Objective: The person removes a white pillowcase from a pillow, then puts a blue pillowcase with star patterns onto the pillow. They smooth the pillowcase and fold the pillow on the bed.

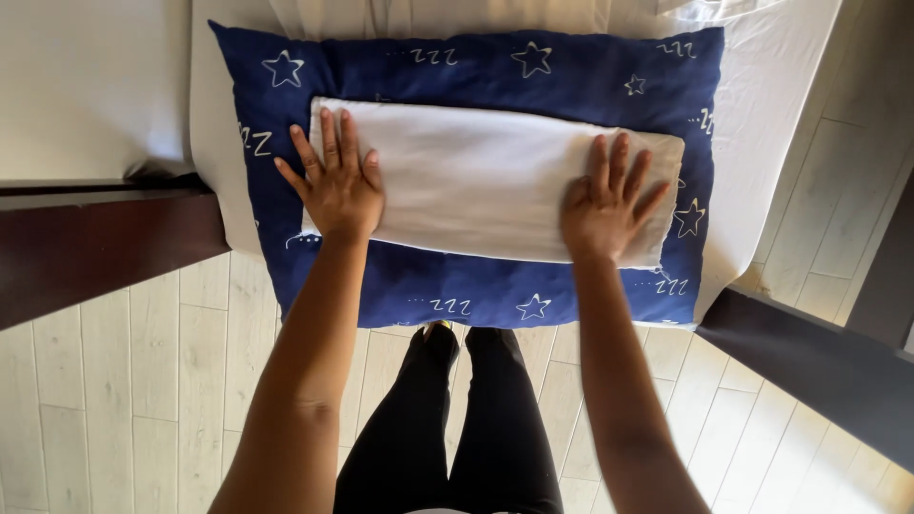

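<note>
Pressing flat left hand (333,186) and right hand (605,205) on white cloth (486,181).

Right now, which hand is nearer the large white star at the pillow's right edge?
Right. The right hand presses the folded white cloth beside the star; the left hand is at the far end.

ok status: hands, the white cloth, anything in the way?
Left hand and right hand flat, fingers spread, pressing the ends of the folded white cloth. Cloth lies on blue star-print pillow. Nothing on top of it.
</note>
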